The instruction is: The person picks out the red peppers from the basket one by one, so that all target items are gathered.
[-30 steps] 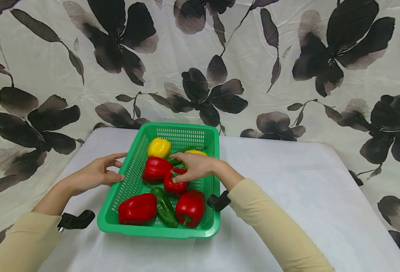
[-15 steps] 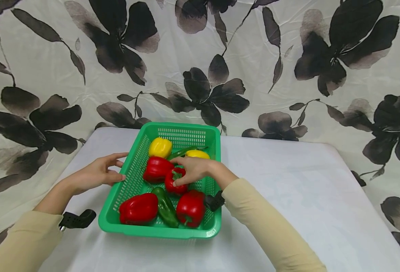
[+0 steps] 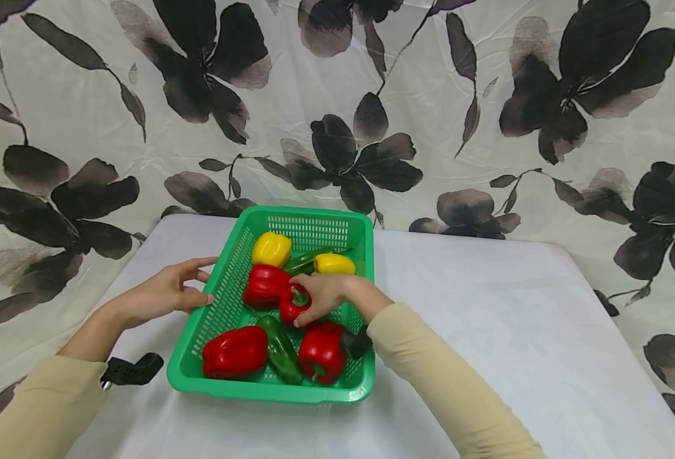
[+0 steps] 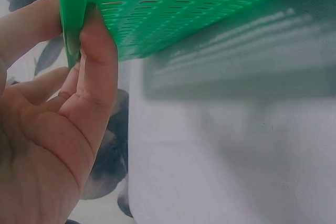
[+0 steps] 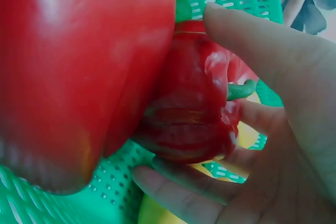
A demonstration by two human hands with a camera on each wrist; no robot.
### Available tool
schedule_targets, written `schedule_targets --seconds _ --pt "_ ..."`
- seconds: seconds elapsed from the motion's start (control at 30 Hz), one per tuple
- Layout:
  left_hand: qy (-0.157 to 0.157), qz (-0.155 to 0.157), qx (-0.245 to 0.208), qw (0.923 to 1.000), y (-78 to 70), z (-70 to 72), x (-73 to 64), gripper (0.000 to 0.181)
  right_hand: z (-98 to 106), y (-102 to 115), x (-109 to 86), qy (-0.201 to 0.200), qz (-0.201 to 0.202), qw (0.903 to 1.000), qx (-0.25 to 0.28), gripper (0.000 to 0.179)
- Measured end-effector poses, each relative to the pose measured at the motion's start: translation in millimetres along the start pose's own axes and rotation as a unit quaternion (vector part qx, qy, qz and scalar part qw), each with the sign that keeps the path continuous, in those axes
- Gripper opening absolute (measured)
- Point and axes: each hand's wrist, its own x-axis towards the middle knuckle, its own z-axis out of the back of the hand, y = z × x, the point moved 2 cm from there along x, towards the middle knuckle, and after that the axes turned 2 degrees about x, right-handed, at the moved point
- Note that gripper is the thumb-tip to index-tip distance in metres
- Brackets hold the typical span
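Observation:
A green perforated plastic basket (image 3: 220, 376) sits on the white table. My left hand (image 3: 165, 290) holds its left rim; in the left wrist view, fingers (image 4: 100, 66) lie on both sides of the rim. Inside the basket, my right hand (image 3: 327, 294) grips a small red bell pepper (image 3: 293, 307) with a green stem. The right wrist view has the thumb on one side of this pepper (image 5: 189, 87) and the other fingers around it. A larger red bell pepper (image 3: 264, 285) lies just left of it, and another (image 3: 321, 354) lies in front.
Also in the basket are a red bell pepper (image 3: 235, 352), a long green pepper (image 3: 280, 350), a yellow bell pepper (image 3: 271, 248), a second yellow pepper (image 3: 334, 263) and a thin green pepper (image 3: 308, 258). Behind the table hangs a floral cloth (image 3: 457, 83).
My right hand has shifted slightly nearer and closed in around the small red bell pepper, uncovering more of the yellow pepper behind. The left hand stays at the rim.

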Motion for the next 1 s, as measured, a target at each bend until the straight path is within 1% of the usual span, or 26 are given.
schedule_targets --seconds 0.17,0.3,0.63,0.77,0.9,1.0 --pt "0.004 -0.006 0.0 1.0 -1.3 0.2 -1.7 0.08 -3.3 0.3 1.5 0.001 -0.009 0.9999 -0.011 0.082" --pt "0.005 -0.008 -0.002 1.0 -3.3 0.0 -3.1 0.081 -6.1 0.0 2.4 -0.002 -0.016 0.9998 -0.007 0.082" --pt "0.002 -0.009 0.002 1.0 -3.8 0.2 -3.2 0.08 -5.8 -1.4 5.3 -0.013 -0.001 0.9999 -0.002 0.081" --pt "0.002 -0.008 0.0 1.0 -4.4 0.1 -3.4 0.08 -4.6 -1.8 4.6 -0.02 0.006 0.9996 0.018 0.081" --pt "0.003 -0.01 0.001 0.9999 -4.6 0.0 -3.5 0.079 -2.4 -2.1 2.3 -0.024 0.006 0.9975 0.067 0.081" --pt "0.003 -0.011 0.0 0.9999 -4.0 0.1 -3.2 0.079 0.6 -1.9 0.0 -0.035 0.006 0.995 0.094 0.08"
